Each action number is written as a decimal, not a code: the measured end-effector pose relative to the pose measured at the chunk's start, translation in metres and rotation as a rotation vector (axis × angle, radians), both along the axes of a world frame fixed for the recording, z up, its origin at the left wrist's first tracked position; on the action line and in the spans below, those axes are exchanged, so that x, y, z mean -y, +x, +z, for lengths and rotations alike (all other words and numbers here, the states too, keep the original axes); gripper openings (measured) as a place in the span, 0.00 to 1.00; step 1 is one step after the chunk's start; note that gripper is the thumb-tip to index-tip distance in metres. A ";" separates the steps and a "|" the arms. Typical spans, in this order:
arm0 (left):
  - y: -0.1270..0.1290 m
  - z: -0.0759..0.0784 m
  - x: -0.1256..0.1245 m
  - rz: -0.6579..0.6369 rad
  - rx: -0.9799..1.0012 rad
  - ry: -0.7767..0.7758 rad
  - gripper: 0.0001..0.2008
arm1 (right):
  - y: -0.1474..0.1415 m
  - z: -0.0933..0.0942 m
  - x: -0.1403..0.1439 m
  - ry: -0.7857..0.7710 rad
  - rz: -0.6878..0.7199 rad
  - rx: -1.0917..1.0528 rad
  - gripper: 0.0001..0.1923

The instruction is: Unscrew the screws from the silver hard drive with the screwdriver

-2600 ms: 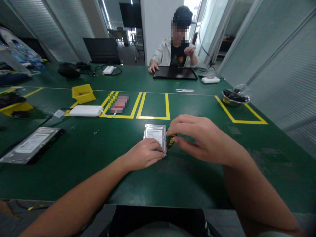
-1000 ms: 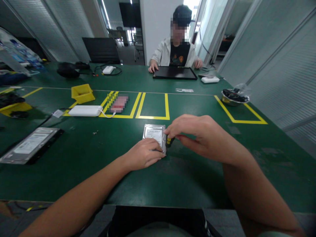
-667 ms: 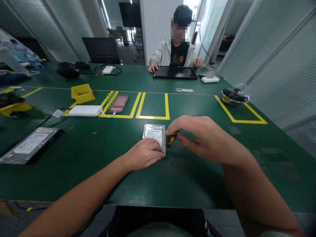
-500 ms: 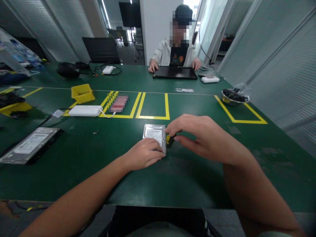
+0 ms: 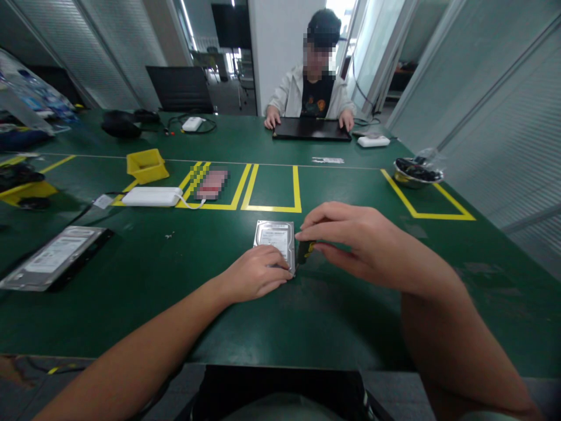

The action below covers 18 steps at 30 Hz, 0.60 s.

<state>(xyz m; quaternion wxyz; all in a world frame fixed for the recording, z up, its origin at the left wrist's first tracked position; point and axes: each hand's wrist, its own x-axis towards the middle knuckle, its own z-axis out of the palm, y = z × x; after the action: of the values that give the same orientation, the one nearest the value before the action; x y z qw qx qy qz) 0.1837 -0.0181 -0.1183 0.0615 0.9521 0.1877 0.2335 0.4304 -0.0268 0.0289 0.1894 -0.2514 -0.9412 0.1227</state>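
A silver hard drive (image 5: 275,234) with a white label lies on the green table in front of me. My left hand (image 5: 258,272) is closed over its near part, with fingertips at the lower right corner. My right hand (image 5: 350,237) pinches a small black-and-yellow screwdriver (image 5: 305,251) between thumb and fingers. The screwdriver tilts down beside the drive's right edge, its tip close to the near right corner and my left fingertips. Whether the tip touches a screw is too small to tell.
A larger drive (image 5: 61,251) lies at left. Beyond are a white power strip (image 5: 152,197), a yellow bin (image 5: 146,166) and a pixelated pinkish item (image 5: 212,185). A metal bowl (image 5: 418,172) with dark parts stands at right. Across the table, a person's hands hold a black panel (image 5: 311,128).
The screwdriver has changed its tilt, and more of its dark handle shows. My right fingers have shifted slightly rightward. My left hand and the hard drive stay in place.
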 end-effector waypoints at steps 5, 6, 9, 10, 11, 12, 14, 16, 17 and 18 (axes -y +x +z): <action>-0.001 0.000 0.000 -0.007 -0.001 -0.002 0.10 | 0.002 0.000 0.001 -0.003 -0.001 0.018 0.17; -0.001 0.000 0.000 -0.008 0.000 -0.002 0.10 | 0.002 0.000 0.001 -0.001 -0.009 0.027 0.16; -0.001 0.000 -0.001 -0.006 -0.001 0.000 0.10 | 0.001 0.000 0.002 0.013 -0.057 0.056 0.15; -0.001 -0.001 -0.001 -0.007 -0.002 0.000 0.10 | 0.000 0.000 0.002 0.022 -0.072 0.062 0.15; -0.001 -0.001 0.000 -0.009 -0.002 0.000 0.10 | -0.001 0.000 0.002 0.030 -0.087 0.065 0.15; -0.001 -0.001 0.000 -0.010 -0.003 -0.001 0.10 | -0.002 0.000 0.001 0.038 -0.098 0.067 0.13; -0.001 -0.001 0.000 -0.011 -0.004 0.001 0.10 | -0.004 -0.001 0.001 0.050 -0.115 0.070 0.09; 0.000 -0.001 0.000 -0.007 -0.006 0.004 0.10 | -0.005 -0.002 0.000 0.058 -0.123 0.073 0.07; 0.000 0.000 0.000 -0.007 -0.006 0.008 0.10 | -0.006 -0.003 0.000 0.061 -0.126 0.072 0.06; 0.000 0.000 0.000 -0.006 -0.005 0.013 0.10 | -0.006 -0.003 0.000 0.063 -0.127 0.073 0.06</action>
<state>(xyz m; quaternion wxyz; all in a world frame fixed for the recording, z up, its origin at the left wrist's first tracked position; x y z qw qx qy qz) 0.1838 -0.0176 -0.1182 0.0555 0.9536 0.1834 0.2320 0.4243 -0.0267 0.0257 0.1702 -0.3090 -0.9330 0.0714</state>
